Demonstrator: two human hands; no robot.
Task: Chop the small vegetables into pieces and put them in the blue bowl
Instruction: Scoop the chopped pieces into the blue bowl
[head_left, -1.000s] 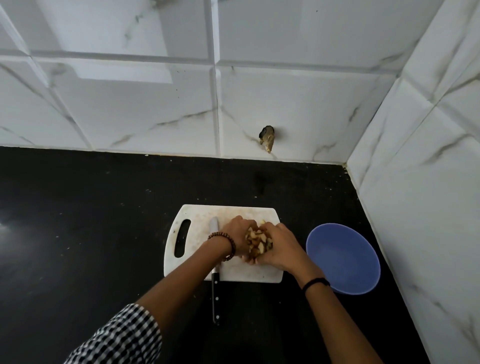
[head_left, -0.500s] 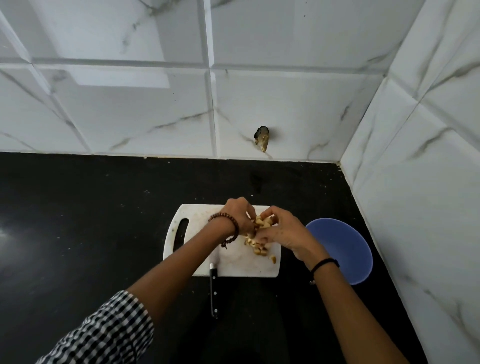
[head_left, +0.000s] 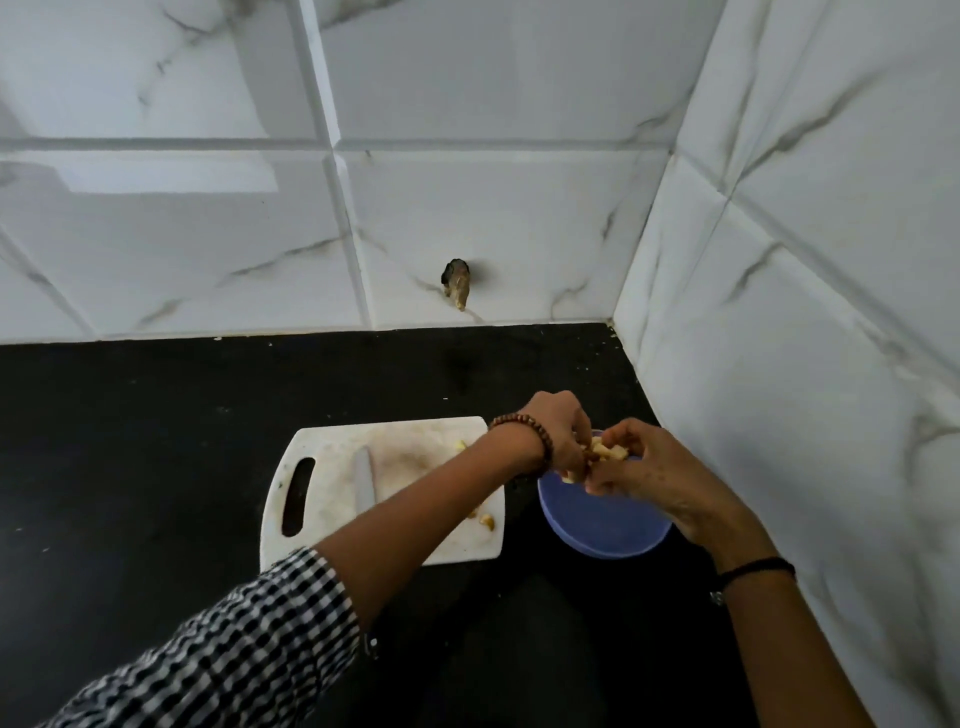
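My left hand and my right hand are cupped together over the blue bowl, holding a clump of pale chopped vegetable pieces between them. One piece shows just under the hands above the bowl. A few pieces lie on the white cutting board to the left of the bowl. A knife blade rests on the board; my left forearm hides its handle.
The board and bowl sit on a black counter in a corner. White marble-look tiled walls rise behind and on the right, close to the bowl. A dark chipped spot marks the back wall.
Both hands lifted the pile of pieces off the board and carried it right, over the blue bowl. A few pieces stayed on the board.
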